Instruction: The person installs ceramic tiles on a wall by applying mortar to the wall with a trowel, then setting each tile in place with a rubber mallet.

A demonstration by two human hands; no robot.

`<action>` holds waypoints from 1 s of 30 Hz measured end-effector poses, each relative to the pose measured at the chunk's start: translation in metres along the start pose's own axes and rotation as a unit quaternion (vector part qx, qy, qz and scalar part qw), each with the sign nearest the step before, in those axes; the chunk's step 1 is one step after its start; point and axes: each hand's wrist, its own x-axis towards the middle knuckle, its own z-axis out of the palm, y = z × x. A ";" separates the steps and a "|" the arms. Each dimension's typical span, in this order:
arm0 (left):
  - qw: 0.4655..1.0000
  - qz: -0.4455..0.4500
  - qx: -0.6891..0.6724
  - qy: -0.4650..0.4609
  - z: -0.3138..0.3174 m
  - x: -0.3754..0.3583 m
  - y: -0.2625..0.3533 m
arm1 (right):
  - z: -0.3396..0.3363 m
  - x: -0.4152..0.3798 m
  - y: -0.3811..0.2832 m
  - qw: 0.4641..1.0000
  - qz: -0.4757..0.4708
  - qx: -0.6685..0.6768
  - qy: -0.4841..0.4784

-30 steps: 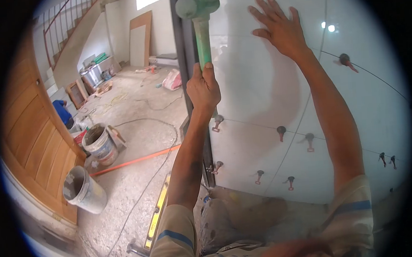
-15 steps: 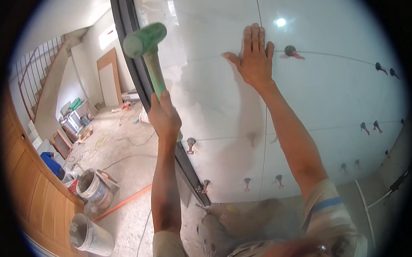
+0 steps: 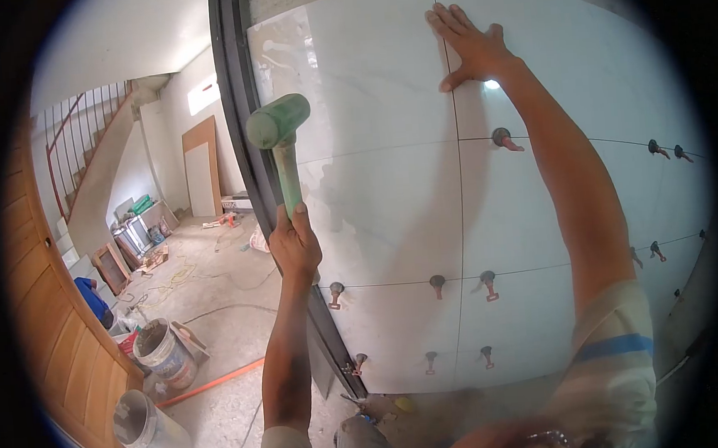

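My left hand (image 3: pixel 295 247) is wrapped round the handle of a rubber mallet (image 3: pixel 282 121) with a green head, held upright in front of the left edge of the tiled wall. My right hand (image 3: pixel 477 49) is spread on the upper white tiles (image 3: pixel 373 65), its fingertips and thumb near the upright joint. Just below it, a tile levelling clip (image 3: pixel 501 137) with a reddish tail sits on the horizontal joint. More such clips (image 3: pixel 488 280) stick out along the lower joints. The mallet head looks apart from the tiles.
A dark metal frame (image 3: pixel 238 107) borders the tiles on the left. Beyond it are a wooden door (image 3: pixel 75 327), two buckets (image 3: pixel 164 350) (image 3: pixel 153 430), an orange bar (image 3: pixel 212 382) and cables on the floor. Part of a person in blue (image 3: pixel 92 299) shows by the door. Stairs rise behind.
My right hand has moved up the tiles, from beside the horizontal joint to near the top, and turned leftward. The view has tilted up. The mallet stays in my left hand, lower in view.
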 end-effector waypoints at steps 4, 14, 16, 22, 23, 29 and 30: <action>1.000 0.009 0.028 -0.010 0.010 -0.003 0.007 | -0.002 -0.008 -0.009 1.000 0.008 -0.023 -0.006; 0.994 0.040 0.098 -0.008 0.008 -0.002 0.007 | -0.014 0.008 -0.008 0.999 0.013 -0.040 -0.019; 0.988 0.055 0.140 -0.023 0.016 0.006 0.012 | -0.008 0.003 -0.011 0.999 0.011 -0.032 -0.010; 0.979 0.109 0.148 -0.087 0.055 0.017 0.044 | -0.016 0.000 -0.010 0.999 0.013 -0.049 -0.006; 0.981 0.134 0.117 -0.082 0.064 0.019 0.047 | -0.025 0.000 -0.008 0.999 -0.005 -0.023 -0.037; 0.979 0.126 0.131 -0.093 0.090 0.021 0.058 | -0.029 -0.003 -0.009 0.998 -0.016 -0.003 -0.063; 0.976 0.141 0.141 -0.084 0.092 0.021 0.057 | -0.030 -0.003 -0.011 0.998 -0.016 -0.006 -0.065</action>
